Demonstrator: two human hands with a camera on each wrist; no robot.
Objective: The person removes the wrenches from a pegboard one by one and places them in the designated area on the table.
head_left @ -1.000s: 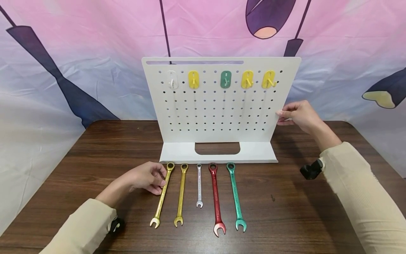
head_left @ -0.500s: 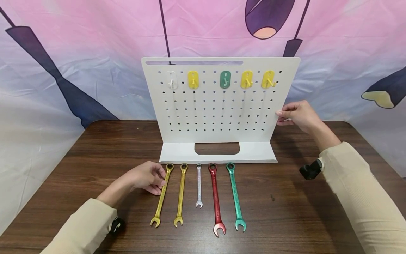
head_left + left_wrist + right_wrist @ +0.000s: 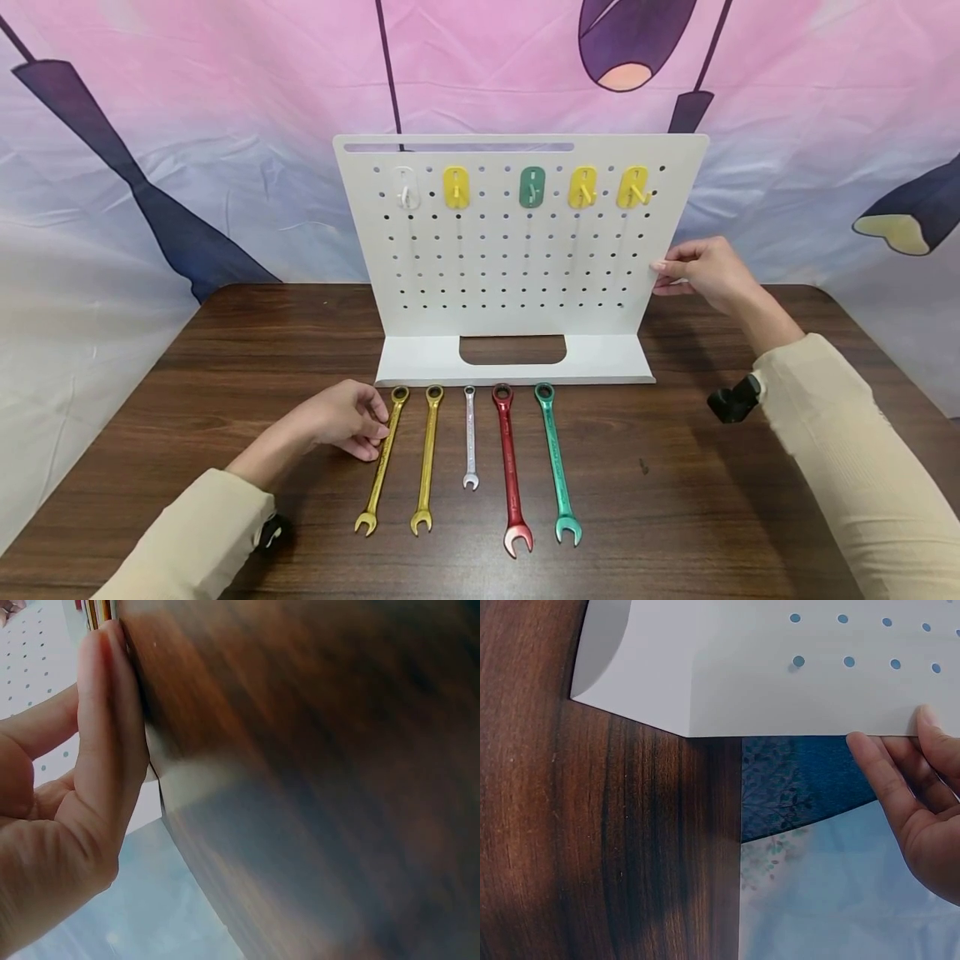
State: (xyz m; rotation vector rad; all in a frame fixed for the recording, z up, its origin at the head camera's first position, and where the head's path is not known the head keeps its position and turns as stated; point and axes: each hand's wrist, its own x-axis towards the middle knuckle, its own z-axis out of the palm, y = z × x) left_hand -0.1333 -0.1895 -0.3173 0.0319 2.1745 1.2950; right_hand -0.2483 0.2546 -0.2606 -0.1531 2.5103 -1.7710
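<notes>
In the head view my left hand rests on the table at the left end of a row of combination wrenches. Its fingertips lie right beside the leftmost yellow wrench; whether they touch it I cannot tell. Rightward from there lie a second yellow wrench, a small silver wrench, a red wrench and a green wrench, ring ends toward the board. My right hand pinches the right edge of the upright white pegboard, thumb in front; the right wrist view shows this grip too.
Along the board's upper part sit a white hook, a green hook and several yellow hooks, all bare. The board's base has a cutout and stands just behind the wrenches on the brown table. A patterned cloth hangs behind.
</notes>
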